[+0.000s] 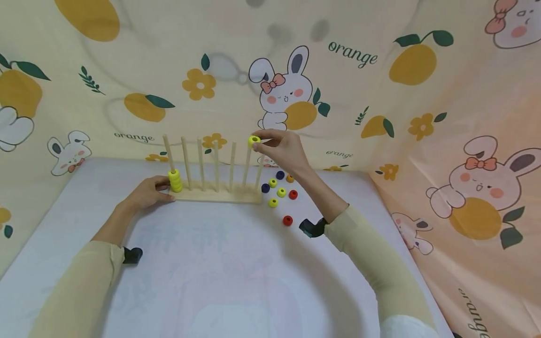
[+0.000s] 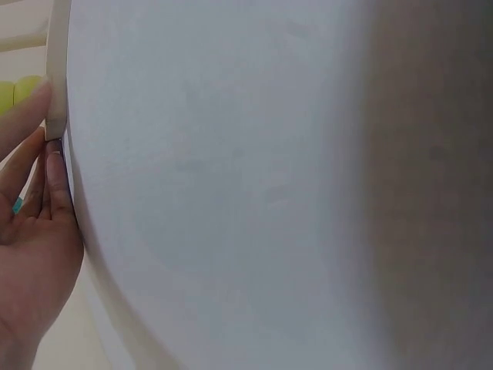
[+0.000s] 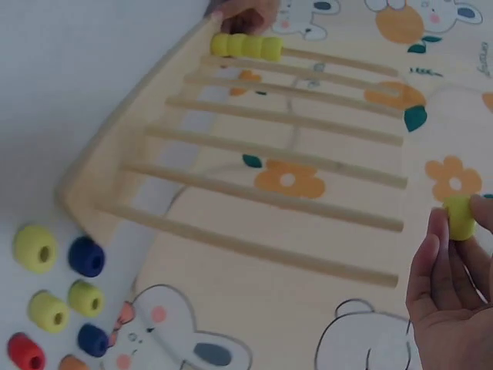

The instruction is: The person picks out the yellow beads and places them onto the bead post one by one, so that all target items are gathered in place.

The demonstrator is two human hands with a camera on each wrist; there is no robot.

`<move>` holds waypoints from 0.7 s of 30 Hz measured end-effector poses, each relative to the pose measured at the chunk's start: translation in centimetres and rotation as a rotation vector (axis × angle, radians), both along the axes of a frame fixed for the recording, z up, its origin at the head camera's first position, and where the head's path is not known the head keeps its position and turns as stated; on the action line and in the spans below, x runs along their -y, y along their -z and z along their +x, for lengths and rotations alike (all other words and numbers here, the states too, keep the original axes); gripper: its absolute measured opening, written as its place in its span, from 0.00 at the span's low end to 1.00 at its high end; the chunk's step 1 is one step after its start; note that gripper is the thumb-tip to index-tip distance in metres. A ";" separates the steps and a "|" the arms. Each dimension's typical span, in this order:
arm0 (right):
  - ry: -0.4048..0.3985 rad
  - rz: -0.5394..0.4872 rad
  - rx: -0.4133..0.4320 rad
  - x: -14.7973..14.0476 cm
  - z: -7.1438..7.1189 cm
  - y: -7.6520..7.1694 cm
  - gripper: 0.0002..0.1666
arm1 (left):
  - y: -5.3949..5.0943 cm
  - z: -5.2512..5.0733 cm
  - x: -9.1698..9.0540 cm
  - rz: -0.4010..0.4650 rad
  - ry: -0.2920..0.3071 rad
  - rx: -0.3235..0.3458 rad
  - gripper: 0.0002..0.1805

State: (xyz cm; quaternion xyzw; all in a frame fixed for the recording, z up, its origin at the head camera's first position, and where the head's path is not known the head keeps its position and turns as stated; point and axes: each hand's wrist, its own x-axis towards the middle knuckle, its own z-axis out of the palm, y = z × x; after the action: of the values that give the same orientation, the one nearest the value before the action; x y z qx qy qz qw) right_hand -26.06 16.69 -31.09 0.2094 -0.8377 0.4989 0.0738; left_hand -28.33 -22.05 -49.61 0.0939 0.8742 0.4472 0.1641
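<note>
A wooden rack point(image 1: 220, 197) with several upright pegs stands at the back of the table. Yellow beads point(image 1: 175, 181) are stacked on its leftmost peg, also seen in the right wrist view point(image 3: 246, 47). My left hand point(image 1: 148, 192) grips the rack's left end between thumb and fingers; in the left wrist view the hand point(image 2: 38, 247) is at the base's end. My right hand point(image 1: 284, 149) pinches a yellow bead point(image 1: 254, 141) near the top of the pegs toward the right end. In the right wrist view that bead point(image 3: 460, 217) is beyond the peg tips, touching none.
Loose beads lie right of the rack: yellow point(image 1: 273, 202), red point(image 1: 288, 220), dark blue point(image 1: 265, 188) and orange point(image 1: 289, 179). A patterned cloth point(image 1: 236, 61) with rabbits and oranges hangs behind the white table point(image 1: 203, 281) and at its sides.
</note>
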 end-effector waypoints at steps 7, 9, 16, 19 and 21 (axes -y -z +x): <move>-0.055 -0.024 -0.006 2.3 -1.2 -0.8 0.17 | -0.2 0.2 0.1 0.013 0.004 -0.009 0.42; -0.060 -0.026 0.006 2.9 -1.6 -0.9 0.17 | -0.1 0.3 0.1 0.008 0.001 -0.015 0.42; -0.074 0.000 0.020 5.0 -2.4 -1.3 0.17 | 0.1 0.1 0.3 0.010 -0.002 -0.026 0.42; -0.092 -0.009 0.021 5.9 -2.7 -1.5 0.17 | 0.2 -0.1 0.3 0.026 0.006 -0.024 0.42; -0.107 -0.015 0.029 6.5 -2.9 -1.6 0.17 | 0.2 -0.2 0.3 0.032 0.009 -0.025 0.42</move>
State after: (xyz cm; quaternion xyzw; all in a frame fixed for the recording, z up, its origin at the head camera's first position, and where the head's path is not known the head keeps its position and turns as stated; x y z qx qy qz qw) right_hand -28.92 10.16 -29.46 0.2461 -0.8224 0.5116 0.0364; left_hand -28.54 -22.37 -49.83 0.1061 0.8685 0.4592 0.1538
